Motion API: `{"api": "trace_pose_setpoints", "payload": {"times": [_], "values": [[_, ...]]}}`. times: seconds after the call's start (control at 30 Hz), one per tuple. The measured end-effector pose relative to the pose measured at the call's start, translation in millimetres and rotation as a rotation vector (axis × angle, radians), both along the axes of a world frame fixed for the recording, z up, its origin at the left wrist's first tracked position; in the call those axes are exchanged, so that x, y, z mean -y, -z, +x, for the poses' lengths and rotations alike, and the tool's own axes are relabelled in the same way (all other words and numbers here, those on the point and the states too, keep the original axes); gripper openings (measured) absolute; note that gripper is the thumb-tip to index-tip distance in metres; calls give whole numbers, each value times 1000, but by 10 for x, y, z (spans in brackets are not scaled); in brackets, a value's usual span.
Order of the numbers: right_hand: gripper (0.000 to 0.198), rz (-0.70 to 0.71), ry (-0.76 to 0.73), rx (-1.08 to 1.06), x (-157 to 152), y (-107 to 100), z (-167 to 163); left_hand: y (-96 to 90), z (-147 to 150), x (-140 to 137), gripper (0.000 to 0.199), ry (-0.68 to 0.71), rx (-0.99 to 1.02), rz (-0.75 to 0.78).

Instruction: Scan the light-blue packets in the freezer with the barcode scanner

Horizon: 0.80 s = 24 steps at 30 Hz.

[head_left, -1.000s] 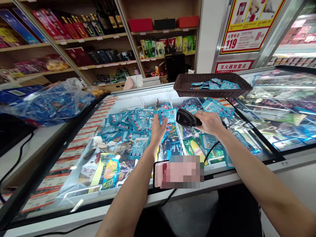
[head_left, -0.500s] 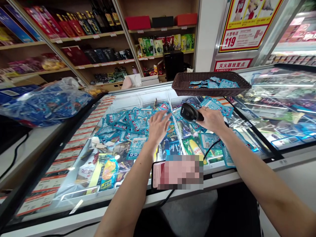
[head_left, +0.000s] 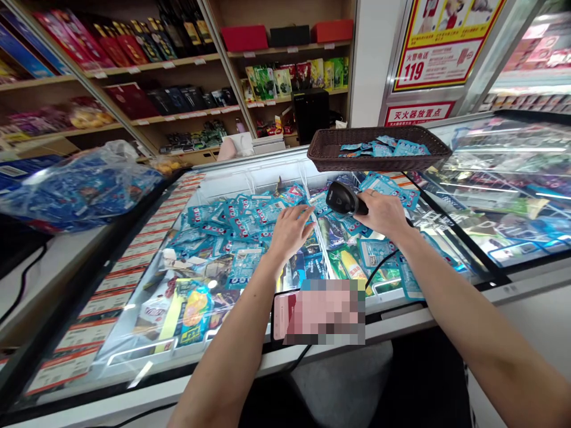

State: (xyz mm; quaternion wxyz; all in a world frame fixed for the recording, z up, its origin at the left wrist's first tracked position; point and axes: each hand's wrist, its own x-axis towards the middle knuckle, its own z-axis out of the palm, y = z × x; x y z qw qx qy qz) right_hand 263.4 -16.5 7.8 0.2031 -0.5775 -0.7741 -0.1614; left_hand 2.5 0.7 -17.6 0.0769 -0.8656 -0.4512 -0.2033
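Note:
My right hand [head_left: 383, 215] is closed around a black handheld barcode scanner [head_left: 344, 199], its head turned left. Its cable runs down toward the freezer's front edge. To the left, my left hand [head_left: 289, 233] lies palm down over the blue packets, fingers stretched out and slightly apart, with none gripped that I can see. One blue packet [head_left: 320, 204] sits by its fingertips, just left of the scanner head. A loose heap of blue packets [head_left: 245, 223] spreads left of this hand on the glass freezer top. More blue packets [head_left: 387, 185] lie behind and beside my right hand.
A brown woven basket [head_left: 321, 156] with several blue packets stands at the freezer's back edge. A phone [head_left: 282, 318], mostly blurred out, rests at the front edge. A clear bag of blue packets [head_left: 84, 193] sits on the left. Stocked shelves [head_left: 178, 62] rise behind.
My left hand has shifted slightly right and down, its fingers now pointing more toward the scanner. A blue packet now shows between its fingertips and the scanner. The scanner stays in my right hand.

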Motion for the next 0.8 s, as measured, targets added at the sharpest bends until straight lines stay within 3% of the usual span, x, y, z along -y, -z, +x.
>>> {"api": "trace_pose_setpoints", "payload": {"times": [0.1,0.2,0.43,0.67,0.8], "values": [[30,-9,6,11,6,-8,-5,15,71,-12,52,85,-35,-100],[31,-6,9,12,4,-6,-7,-10,74,-12,45,106,-29,-142],[29,-3,14,17,13,-9,-23,-33,57,-4,44,-109,85,-68],[28,-27,-1,17,24,-10,-26,79,11,-65,37,-110,42,-28],[28,-28,1,12,15,0,-19,113,-48,-122,34,-145,156,-11]]}}
